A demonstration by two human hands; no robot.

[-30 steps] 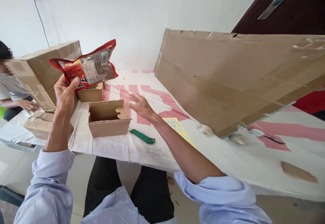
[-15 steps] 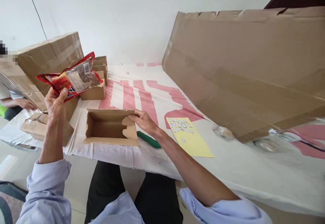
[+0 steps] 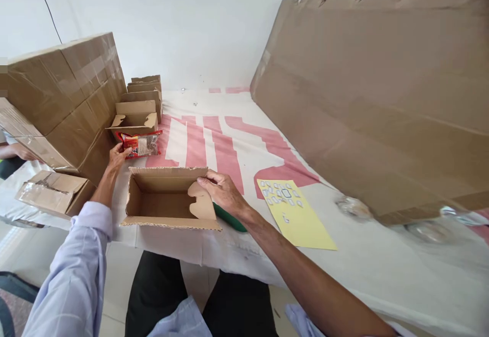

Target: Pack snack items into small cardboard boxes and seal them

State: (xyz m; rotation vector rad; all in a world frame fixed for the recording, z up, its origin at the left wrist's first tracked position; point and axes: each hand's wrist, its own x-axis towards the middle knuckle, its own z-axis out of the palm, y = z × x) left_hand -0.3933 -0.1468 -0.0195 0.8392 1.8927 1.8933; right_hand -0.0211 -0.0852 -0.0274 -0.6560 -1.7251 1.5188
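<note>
My left hand (image 3: 119,157) grips the left end of a red food packet (image 3: 147,145) with a clear window, low over the table beyond the near box. An open cardboard box (image 3: 160,204) lies at the table's front edge with its inside facing me; nothing shows in it. My right hand (image 3: 221,189) pinches the box's right end by the upper corner, near the notched flap. Just behind the packet stands another small open carton (image 3: 135,120). Partly under my right hand and wrist is a dark green object (image 3: 231,218), its kind unclear.
Taped cartons (image 3: 64,97) are stacked at the left, with a smaller taped box (image 3: 55,191) in front. Several open cartons (image 3: 147,89) line up behind. A yellow sheet (image 3: 301,219) with stickers lies right of centre. A big cardboard panel (image 3: 374,102) leans across the right side.
My left hand has lowered the packet from up in the air to near the table, before the row of cartons. My right hand keeps its hold on the box. The view has shifted slightly.
</note>
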